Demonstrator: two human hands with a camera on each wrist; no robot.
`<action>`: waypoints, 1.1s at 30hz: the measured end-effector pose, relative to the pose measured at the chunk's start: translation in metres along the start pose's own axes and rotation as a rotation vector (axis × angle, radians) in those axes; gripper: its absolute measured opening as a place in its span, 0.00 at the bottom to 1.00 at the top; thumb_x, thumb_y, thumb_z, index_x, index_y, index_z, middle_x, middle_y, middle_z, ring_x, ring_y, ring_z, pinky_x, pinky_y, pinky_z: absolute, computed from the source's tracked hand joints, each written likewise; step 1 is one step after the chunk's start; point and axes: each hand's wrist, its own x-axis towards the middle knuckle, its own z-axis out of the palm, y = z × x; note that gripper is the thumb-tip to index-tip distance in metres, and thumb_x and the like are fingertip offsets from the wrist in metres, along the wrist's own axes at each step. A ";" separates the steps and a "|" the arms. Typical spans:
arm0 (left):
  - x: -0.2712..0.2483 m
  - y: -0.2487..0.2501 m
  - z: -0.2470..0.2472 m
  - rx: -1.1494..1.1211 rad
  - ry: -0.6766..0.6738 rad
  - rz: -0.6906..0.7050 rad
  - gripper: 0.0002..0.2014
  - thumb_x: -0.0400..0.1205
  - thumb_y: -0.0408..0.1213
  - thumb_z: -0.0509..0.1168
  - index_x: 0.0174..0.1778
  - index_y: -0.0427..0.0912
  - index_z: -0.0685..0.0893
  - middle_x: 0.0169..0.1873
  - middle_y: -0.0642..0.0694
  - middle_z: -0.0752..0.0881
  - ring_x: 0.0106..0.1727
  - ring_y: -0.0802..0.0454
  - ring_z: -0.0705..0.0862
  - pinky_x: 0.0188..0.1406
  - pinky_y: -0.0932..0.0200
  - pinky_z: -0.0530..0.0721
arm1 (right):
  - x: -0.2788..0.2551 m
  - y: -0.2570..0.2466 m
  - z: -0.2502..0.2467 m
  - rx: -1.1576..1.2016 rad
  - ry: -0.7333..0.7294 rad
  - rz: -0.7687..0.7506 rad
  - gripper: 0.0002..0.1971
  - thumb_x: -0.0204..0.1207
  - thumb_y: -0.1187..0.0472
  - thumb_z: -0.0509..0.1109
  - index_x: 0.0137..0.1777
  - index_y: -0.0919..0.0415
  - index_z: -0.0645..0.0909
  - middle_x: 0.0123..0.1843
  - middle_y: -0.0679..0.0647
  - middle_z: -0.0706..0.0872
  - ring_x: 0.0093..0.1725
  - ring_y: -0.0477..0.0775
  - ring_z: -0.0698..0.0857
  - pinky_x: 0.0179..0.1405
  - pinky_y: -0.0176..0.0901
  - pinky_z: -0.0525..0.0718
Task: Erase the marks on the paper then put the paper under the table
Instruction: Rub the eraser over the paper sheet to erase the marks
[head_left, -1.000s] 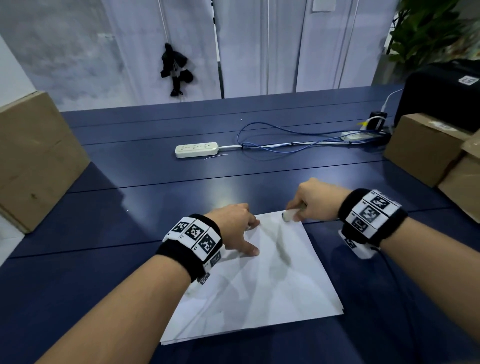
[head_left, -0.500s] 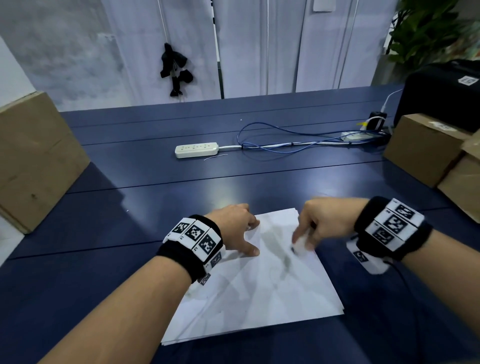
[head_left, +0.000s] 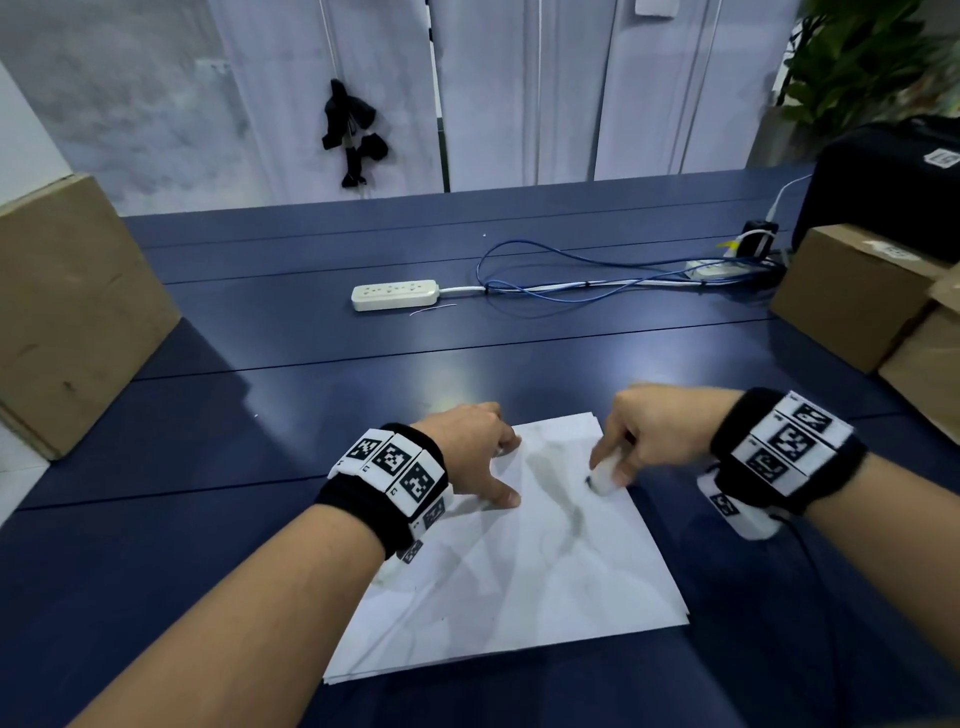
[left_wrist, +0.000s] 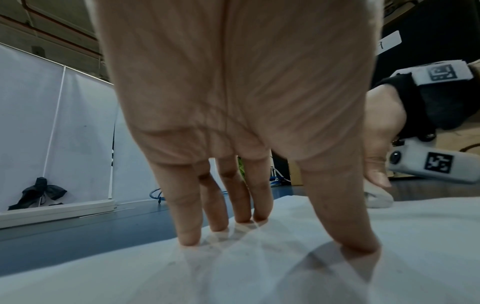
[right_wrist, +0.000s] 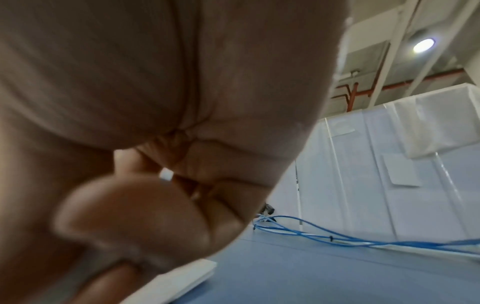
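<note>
Head view: white sheet of paper (head_left: 524, 561) lies flat on the dark blue slatted table (head_left: 311, 374); left hand (head_left: 475, 452) presses it down with straight fingers, right hand (head_left: 649, 434) pinches a small white eraser (head_left: 605, 475) against the grey smudged marks (head_left: 563, 499). Left wrist: fingertips (left_wrist: 188, 236) spread flat on the paper. Right wrist: curled fingers, blurred, a white bit of eraser between them.

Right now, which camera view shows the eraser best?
The head view: the white eraser sits pinched in the right hand, tip on the paper. The left wrist view catches it small behind the left hand; the right wrist view shows only a sliver.
</note>
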 end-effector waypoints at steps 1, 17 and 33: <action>0.000 0.001 0.000 0.002 0.000 0.002 0.30 0.73 0.59 0.74 0.64 0.42 0.82 0.58 0.48 0.75 0.55 0.45 0.80 0.53 0.47 0.84 | 0.005 0.001 -0.003 -0.012 0.059 0.026 0.13 0.70 0.49 0.81 0.55 0.42 0.92 0.28 0.34 0.85 0.31 0.34 0.80 0.41 0.35 0.81; -0.001 0.001 -0.001 -0.003 -0.001 0.000 0.30 0.73 0.60 0.74 0.64 0.43 0.82 0.58 0.49 0.75 0.54 0.47 0.80 0.54 0.48 0.84 | 0.018 0.013 -0.011 -0.091 0.230 0.115 0.12 0.73 0.49 0.76 0.57 0.41 0.91 0.33 0.42 0.85 0.40 0.49 0.79 0.50 0.45 0.86; -0.001 -0.001 0.002 -0.016 0.002 -0.004 0.31 0.72 0.60 0.74 0.65 0.44 0.81 0.58 0.48 0.74 0.56 0.45 0.80 0.55 0.46 0.84 | 0.007 0.007 -0.003 -0.023 0.055 0.043 0.16 0.69 0.50 0.81 0.58 0.40 0.90 0.25 0.31 0.82 0.33 0.35 0.80 0.48 0.41 0.85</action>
